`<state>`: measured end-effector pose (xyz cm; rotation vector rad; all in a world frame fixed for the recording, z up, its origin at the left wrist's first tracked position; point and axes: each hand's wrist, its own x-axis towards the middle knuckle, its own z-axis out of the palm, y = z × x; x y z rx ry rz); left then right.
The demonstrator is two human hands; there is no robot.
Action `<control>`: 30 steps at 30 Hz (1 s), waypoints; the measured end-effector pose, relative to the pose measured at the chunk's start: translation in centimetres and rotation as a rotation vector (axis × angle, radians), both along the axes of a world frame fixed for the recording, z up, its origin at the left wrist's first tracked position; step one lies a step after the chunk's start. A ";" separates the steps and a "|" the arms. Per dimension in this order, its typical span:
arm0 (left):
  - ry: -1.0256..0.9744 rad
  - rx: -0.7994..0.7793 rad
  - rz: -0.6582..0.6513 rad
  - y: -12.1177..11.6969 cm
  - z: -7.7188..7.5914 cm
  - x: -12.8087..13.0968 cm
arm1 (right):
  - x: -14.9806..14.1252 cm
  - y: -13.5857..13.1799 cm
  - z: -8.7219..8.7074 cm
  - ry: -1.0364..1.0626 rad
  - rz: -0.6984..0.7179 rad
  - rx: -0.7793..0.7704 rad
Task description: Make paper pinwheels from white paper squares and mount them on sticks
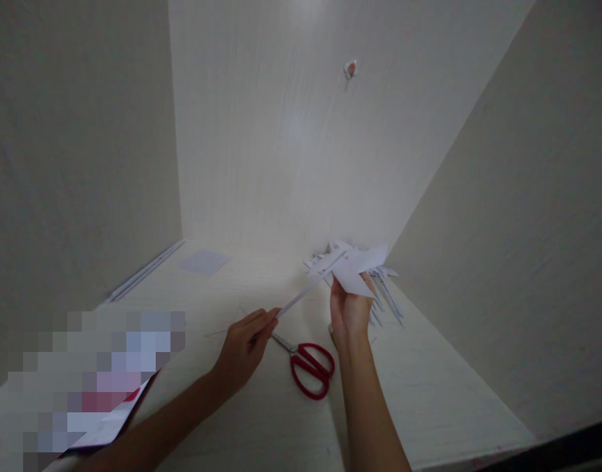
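Between the fingers of my left hand (249, 344) is one end of a thin white paper strip (301, 295). It slants up to the right, toward a white paper shape with pointed flaps (352, 274). My right hand (350, 311) holds this shape from below; the paper hides most of its fingertips. Whether the strip is joined to the shape I cannot tell. Red-handled scissors (314, 347) lie on the table between my forearms, their blade tips behind my left hand. A pile of white paper pieces and thin strips (389, 298) is behind my right hand.
A flat square of paper (205, 262) lies at the back left of the table (271, 419). Long white strips (146, 272) rest along the left wall. A pixelated area covers an item at the front left. A small hook (350, 69) is on the back wall (261, 131).
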<state>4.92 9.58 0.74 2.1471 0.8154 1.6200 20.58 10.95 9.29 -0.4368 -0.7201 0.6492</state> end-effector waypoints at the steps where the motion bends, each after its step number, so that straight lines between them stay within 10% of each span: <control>1: 0.005 0.009 0.007 0.0 0.0 0.0 | 0.0 0.0 0.0 0.009 0.009 0.001; 22: 0.076 -0.008 -0.084 0.2 -0.5 -0.2 | 0.7 0.2 -0.4 -0.091 -0.022 -0.029; 30: -0.163 -0.588 -0.232 -0.2 -0.1 0.2 | 1.5 0.8 -1.1 -0.217 -0.162 -0.197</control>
